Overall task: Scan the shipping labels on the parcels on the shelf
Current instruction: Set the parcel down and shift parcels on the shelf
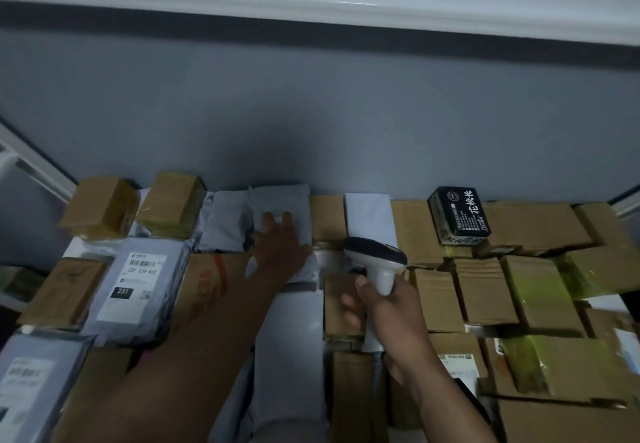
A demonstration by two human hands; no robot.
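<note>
A shelf packed with parcels runs across the lower half of the head view. My left hand (280, 246) lies on a grey poly-bag parcel (282, 201) at the back of the shelf, fingers spread over its front edge. My right hand (384, 311) grips the handle of a white and dark barcode scanner (377, 260), its head pointing toward the back, just right of that grey parcel. A grey mailer with a printed shipping label (136, 283) reading 231 lies at the left. Another labelled mailer (29, 378) sits at the bottom left.
Brown cardboard boxes (485, 290) fill the right side, some wrapped in yellow-green tape (540, 286). A black printed box (459, 215) stands at the back right. Two taped brown boxes (104, 207) sit at the back left. The grey wall (311, 113) rises right behind.
</note>
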